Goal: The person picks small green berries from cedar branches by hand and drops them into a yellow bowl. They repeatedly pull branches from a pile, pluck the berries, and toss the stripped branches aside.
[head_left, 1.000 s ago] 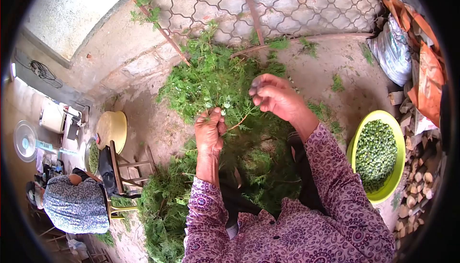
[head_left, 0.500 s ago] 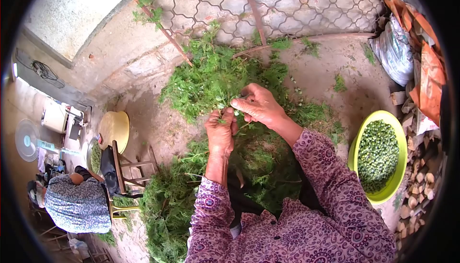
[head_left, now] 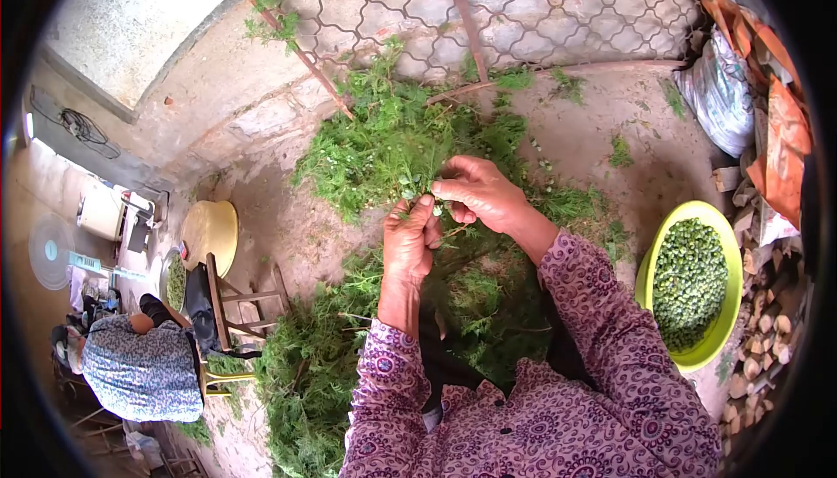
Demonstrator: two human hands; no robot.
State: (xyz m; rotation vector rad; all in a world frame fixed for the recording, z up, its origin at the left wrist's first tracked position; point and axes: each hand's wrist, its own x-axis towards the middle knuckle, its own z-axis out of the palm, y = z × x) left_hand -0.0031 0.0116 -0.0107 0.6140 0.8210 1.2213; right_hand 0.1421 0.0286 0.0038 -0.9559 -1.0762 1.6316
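My left hand [head_left: 408, 241] is closed around a green sprig [head_left: 410, 189] that bears small pale-green berries. Close beside it, my right hand [head_left: 484, 195] has thumb and fingertips pinched at the sprig's berries; the exact contact is partly hidden by the fingers. Both hands are in front of a heap of feathery green branches [head_left: 357, 160] on the ground. More cut branches [head_left: 305, 382] lie below and to the left of my left hand. To the right stands a yellow-green basin [head_left: 646, 279] holding many green berries [head_left: 689, 277].
A co-worker in a patterned top [head_left: 139, 369] bends at the lower left, near a wooden chair [head_left: 218, 308] and a yellow tub [head_left: 211, 236]. A metal lattice [head_left: 523, 7] crosses the top. Sacks [head_left: 719, 94] and stacked firewood [head_left: 758, 347] line the right side.
Both hands have shifted slightly right, staying close together at the sprig. The view has moved only a little.
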